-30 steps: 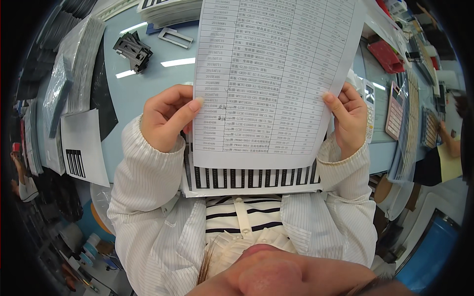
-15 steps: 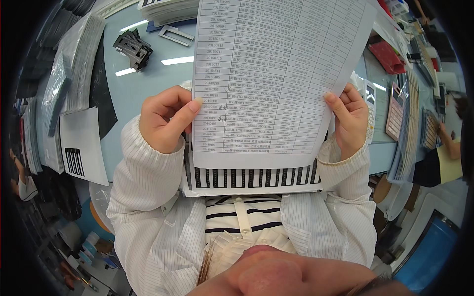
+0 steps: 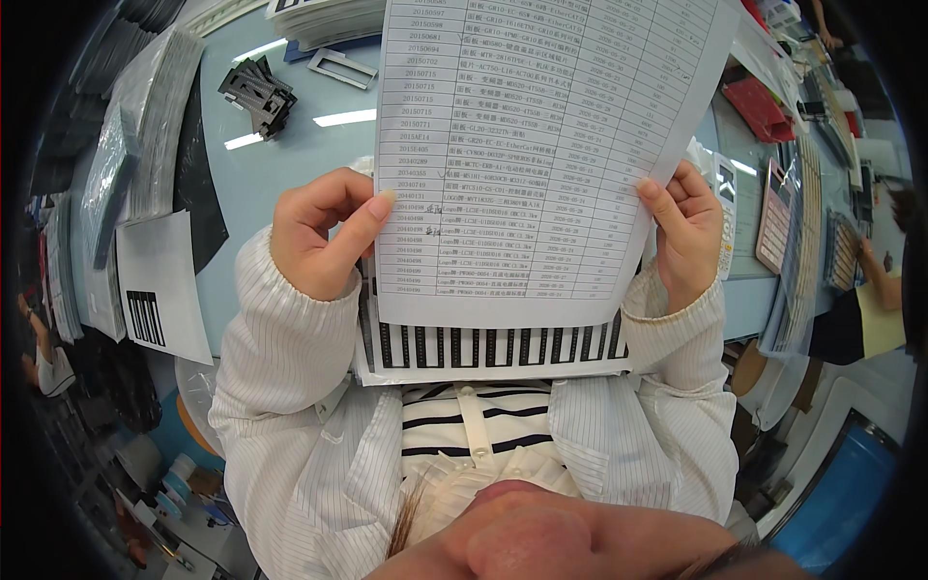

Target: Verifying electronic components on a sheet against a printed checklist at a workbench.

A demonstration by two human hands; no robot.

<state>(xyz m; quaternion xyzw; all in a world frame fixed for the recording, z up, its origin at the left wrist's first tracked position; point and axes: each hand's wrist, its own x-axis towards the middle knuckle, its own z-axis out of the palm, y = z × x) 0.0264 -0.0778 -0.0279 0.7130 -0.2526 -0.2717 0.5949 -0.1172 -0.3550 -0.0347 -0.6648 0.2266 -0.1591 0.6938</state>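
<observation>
A large white paper sheet [image 3: 498, 311] printed with a table, with a few handwritten marks near its left side, is held up over the table's near edge. My left hand [image 3: 324, 232] pinches its left margin, thumb on top and fingers curled behind. At its right margin my right hand [image 3: 681, 237] grips in the same way. Beneath the lower edge of the paper lies a white sheet with a row of black rectangular frames [image 3: 503, 350], partly hidden by the paper and close to my body.
Dark grey plastic parts [image 3: 257, 99] and a light rectangular frame [image 3: 343, 70] lie on the blue-grey table [image 3: 290, 159]. Stacked wrapped sheets [image 3: 164, 126] stand at the left. At the right are a pink calculator [image 3: 773, 217] and a red item [image 3: 759, 108]. Another person's arm [image 3: 875, 266] shows far right.
The printed paper has shifted very slightly up and left at its lower part. Both hands keep the same grip on it.
</observation>
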